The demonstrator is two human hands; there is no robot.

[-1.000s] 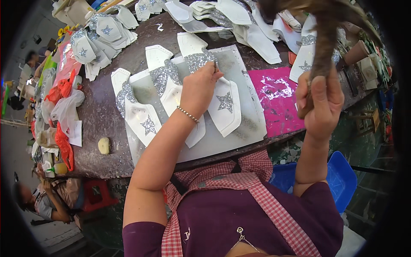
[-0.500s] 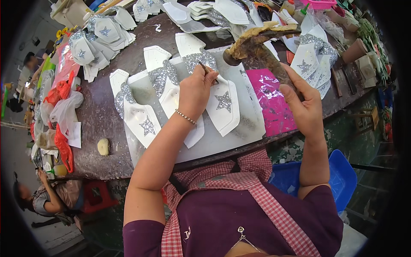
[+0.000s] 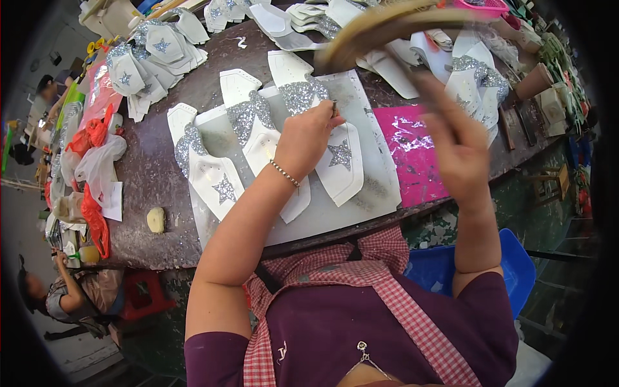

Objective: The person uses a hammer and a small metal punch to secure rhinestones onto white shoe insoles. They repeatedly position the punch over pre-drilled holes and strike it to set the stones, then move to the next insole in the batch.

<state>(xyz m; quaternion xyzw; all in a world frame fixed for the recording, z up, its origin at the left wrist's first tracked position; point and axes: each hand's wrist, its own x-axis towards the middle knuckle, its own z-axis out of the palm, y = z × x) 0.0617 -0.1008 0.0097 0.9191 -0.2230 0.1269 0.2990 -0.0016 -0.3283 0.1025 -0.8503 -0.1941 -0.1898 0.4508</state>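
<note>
A dark table (image 3: 148,168) carries a white board (image 3: 335,213) at its near edge, white shoe pieces (image 3: 342,161) with silver stars lying on it. The left hand (image 3: 308,137) pinches a small tool (image 3: 334,107) over one piece. The right hand (image 3: 459,149), blurred, grips a brown brush (image 3: 380,29) raised above a pink sheet (image 3: 412,151).

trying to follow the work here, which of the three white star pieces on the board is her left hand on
The rightmost white star piece: the left hand rests on its glittery top. The other two lie apart to the left.
</note>
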